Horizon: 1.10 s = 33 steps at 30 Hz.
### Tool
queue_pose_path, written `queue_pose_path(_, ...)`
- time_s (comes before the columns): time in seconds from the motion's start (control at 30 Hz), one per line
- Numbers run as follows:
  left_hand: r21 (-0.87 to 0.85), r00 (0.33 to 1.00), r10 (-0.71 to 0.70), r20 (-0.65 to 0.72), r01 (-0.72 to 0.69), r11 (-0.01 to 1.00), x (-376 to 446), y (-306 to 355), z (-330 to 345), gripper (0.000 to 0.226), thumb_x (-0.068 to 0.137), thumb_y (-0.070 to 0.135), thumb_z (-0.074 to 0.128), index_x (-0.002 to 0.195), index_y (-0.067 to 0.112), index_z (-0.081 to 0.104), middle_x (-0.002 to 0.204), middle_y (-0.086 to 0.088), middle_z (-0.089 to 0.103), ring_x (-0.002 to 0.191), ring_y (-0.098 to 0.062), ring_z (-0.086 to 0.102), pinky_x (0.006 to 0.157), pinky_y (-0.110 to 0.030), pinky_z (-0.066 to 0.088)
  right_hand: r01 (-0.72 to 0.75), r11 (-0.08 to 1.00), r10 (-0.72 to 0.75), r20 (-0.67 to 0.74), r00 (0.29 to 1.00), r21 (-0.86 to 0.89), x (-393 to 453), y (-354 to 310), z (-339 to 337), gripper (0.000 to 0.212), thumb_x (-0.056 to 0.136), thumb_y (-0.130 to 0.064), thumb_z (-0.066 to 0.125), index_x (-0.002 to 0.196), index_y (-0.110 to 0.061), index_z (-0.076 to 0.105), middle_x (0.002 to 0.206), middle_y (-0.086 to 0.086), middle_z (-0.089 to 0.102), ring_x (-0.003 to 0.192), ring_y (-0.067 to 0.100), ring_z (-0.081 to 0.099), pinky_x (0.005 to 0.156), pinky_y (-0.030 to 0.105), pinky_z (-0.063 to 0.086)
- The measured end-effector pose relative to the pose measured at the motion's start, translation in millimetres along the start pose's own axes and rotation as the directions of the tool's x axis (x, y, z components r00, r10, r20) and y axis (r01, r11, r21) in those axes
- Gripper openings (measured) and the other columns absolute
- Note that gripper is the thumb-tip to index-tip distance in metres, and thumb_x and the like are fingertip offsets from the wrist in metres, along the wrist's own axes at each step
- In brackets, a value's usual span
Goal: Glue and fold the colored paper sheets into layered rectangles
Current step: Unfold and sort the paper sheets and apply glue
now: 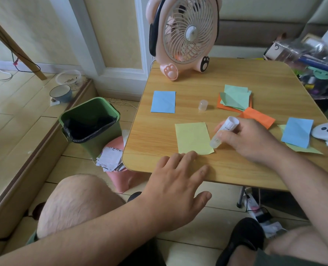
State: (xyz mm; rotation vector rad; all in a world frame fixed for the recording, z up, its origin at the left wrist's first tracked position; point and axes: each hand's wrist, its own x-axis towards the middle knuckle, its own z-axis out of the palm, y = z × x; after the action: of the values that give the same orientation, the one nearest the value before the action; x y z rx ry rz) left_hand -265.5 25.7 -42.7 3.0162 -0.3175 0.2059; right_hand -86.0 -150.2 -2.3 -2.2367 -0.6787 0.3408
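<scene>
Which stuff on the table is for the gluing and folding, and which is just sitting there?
For the job:
glue stick, gripped by the right hand
glue cap
yellow sheet, with the left hand at its near edge
blue sheet
green and orange pile

Just lying about:
pink fan
white controller
green bin, on the floor

**Bare arms, dark shorts**

Both forearms are bare, with no sleeves, watch or rings on the left hand or right hand. Knees are bare; dark green shorts show at the lower edge.
</scene>
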Motion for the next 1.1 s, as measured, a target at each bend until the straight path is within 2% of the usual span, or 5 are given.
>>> queue_pose_path(0.17,0.014,1.000,0.013,0.006,-0.013,1.000,-0.5,-0.4,0.8,0.060,0.102,0.062,0.038,0.145,0.023,0.051,0.145,-0.012,0.049,0.122,-0.035,0.050,0.095,-0.048,0.043,0.034,0.994,-0.021,-0.116,0.993,0.105,3.1,-5.9,1.2,0.014,0.097,-0.021,0.063,0.086,-0.025,0.070,0.063,-0.017,0.061,0.055,0.002,0.049,0.058,0.028,0.041)
queue_pose_path(0.3,-0.004,1.000,0.011,0.005,-0.011,1.000,-1.9,0.9,0.7,0.058,0.102,0.062,0.038,0.143,0.023,0.052,0.144,-0.012,0.048,0.123,-0.035,0.049,0.096,-0.048,0.042,0.082,0.984,-0.069,-0.085,0.994,0.160,0.4,-17.2,22.9,0.006,0.096,-0.030,0.069,0.092,-0.030,0.074,0.086,-0.009,0.074,0.078,0.012,0.064,0.073,0.034,0.051)
queue_pose_path(0.47,-0.119,1.000,0.009,-0.022,-0.012,0.993,-5.9,-9.7,-0.7,0.053,0.097,0.053,0.051,0.138,0.021,0.057,0.141,-0.014,0.048,0.122,-0.034,0.049,0.102,-0.046,0.044,0.087,0.992,-0.090,0.026,0.996,0.091,0.4,-24.9,44.3,0.006,0.094,-0.038,0.069,0.097,-0.034,0.072,0.094,-0.008,0.075,0.086,0.011,0.064,0.081,0.033,0.052)
queue_pose_path(0.6,-0.112,1.000,0.002,-0.012,-0.003,0.994,-17.3,-21.1,-3.3,0.050,0.095,0.049,0.055,0.134,0.019,0.060,0.139,-0.012,0.050,0.123,-0.034,0.049,0.102,-0.047,0.046,0.089,0.993,-0.091,0.011,0.996,0.082,3.7,-25.2,48.5,0.007,0.095,-0.039,0.069,0.097,-0.032,0.072,0.093,-0.006,0.074,0.082,0.014,0.063,0.079,0.037,0.054)
queue_pose_path(1.1,0.042,0.998,-0.053,0.030,0.051,0.998,-23.0,-10.0,-1.3,0.065,0.092,0.062,0.049,0.144,0.022,0.051,0.148,-0.013,0.046,0.123,-0.036,0.047,0.098,-0.046,0.044,0.099,0.993,-0.104,0.063,0.993,0.068,6.6,-28.7,55.5,0.003,0.094,-0.038,0.070,0.094,-0.035,0.071,0.086,-0.013,0.071,0.077,0.011,0.061,0.075,0.031,0.051)
